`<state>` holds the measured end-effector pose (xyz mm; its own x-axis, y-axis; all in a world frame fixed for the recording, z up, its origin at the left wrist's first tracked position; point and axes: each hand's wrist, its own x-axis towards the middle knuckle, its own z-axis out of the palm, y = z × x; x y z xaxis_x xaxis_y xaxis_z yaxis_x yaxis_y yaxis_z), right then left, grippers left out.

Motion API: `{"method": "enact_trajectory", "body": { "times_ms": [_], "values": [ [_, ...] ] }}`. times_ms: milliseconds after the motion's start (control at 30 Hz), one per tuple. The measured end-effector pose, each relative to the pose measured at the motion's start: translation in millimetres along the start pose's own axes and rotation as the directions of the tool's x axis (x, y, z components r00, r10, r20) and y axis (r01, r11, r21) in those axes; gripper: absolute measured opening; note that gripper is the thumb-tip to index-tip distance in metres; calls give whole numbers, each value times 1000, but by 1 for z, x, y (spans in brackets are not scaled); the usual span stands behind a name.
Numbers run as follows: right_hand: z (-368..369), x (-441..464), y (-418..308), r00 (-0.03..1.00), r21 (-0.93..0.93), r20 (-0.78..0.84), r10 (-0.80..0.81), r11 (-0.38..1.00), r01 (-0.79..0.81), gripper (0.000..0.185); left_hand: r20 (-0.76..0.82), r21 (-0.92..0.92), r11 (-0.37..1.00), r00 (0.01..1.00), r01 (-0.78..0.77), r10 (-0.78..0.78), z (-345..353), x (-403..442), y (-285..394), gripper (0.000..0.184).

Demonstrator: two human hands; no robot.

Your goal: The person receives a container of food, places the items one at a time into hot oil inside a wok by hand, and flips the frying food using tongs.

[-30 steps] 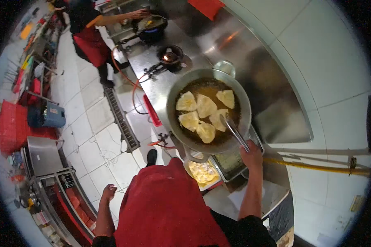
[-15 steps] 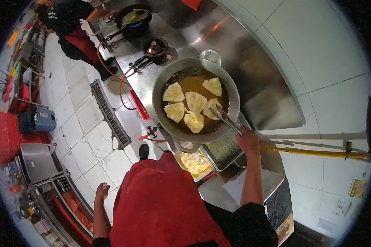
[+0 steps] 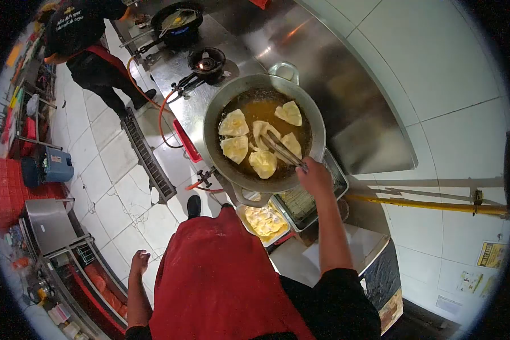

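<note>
My right hand (image 3: 316, 174) is closed around the handle end of metal tongs (image 3: 287, 152). Their tips reach into a large metal wok (image 3: 209, 124) of hot-looking oil and touch a pale folded dough piece (image 3: 262, 131) near the middle. Several other folded pieces float around it, including one at the upper right (image 3: 289, 113) and a rounder yellowish one (image 3: 263, 163) toward me. Whether the tongs grip the middle piece or only press on it, I cannot tell. My left hand (image 3: 140, 262) hangs low at my side over the floor, fingers loosely curled and apart, holding nothing.
Below the wok stand a tray of yellowish food (image 3: 264, 222) and a wire draining rack (image 3: 301, 199). Beyond the wok are a small lit burner (image 3: 207, 62) and a dark pan (image 3: 178, 22). A co-worker (image 3: 88, 34) stands at the upper left. An orange hose (image 3: 162, 116) runs beside the counter.
My right hand and the tongs have moved left, from the right-hand dough piece to the middle one. The co-worker's upper body shows more fully. My left hand stays low.
</note>
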<state>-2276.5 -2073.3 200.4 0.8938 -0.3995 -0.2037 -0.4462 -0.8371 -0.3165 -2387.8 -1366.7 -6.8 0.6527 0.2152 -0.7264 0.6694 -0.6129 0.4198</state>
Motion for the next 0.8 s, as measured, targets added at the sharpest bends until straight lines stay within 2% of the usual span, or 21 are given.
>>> {"method": "enact_trajectory", "body": {
  "times_ms": [133,267,433,533,600,633,700,800],
  "values": [
    [16,11,-4,999,31,-12,48,998,-48,33,-16,16,996,996,-85,85,-2,-6,12,37],
    [10,3,-8,999,15,-8,52,999,-52,36,-39,64,995,996,-74,77,-4,-13,13,37],
    [-10,0,-15,994,53,15,104,993,-105,37,-11,16,1000,1000,23,-23,0,-12,-11,38],
    [-1,11,-10,992,61,35,125,990,-127,37,-14,78,996,999,40,-39,3,-9,-25,41],
    [13,16,4,996,23,-80,28,999,-26,35,-2,64,997,999,39,-39,0,-5,-30,43],
    [4,12,-1,997,30,-77,29,999,-26,35,2,55,998,999,40,-40,-1,-8,-22,43],
    [-23,-1,-6,993,197,-54,105,976,-92,31,-18,114,993,1000,15,-13,-4,-19,-1,43],
    [-37,-25,13,986,195,-119,112,977,-88,28,-19,88,996,1000,13,-12,-6,-10,-1,42]
  ]
}}
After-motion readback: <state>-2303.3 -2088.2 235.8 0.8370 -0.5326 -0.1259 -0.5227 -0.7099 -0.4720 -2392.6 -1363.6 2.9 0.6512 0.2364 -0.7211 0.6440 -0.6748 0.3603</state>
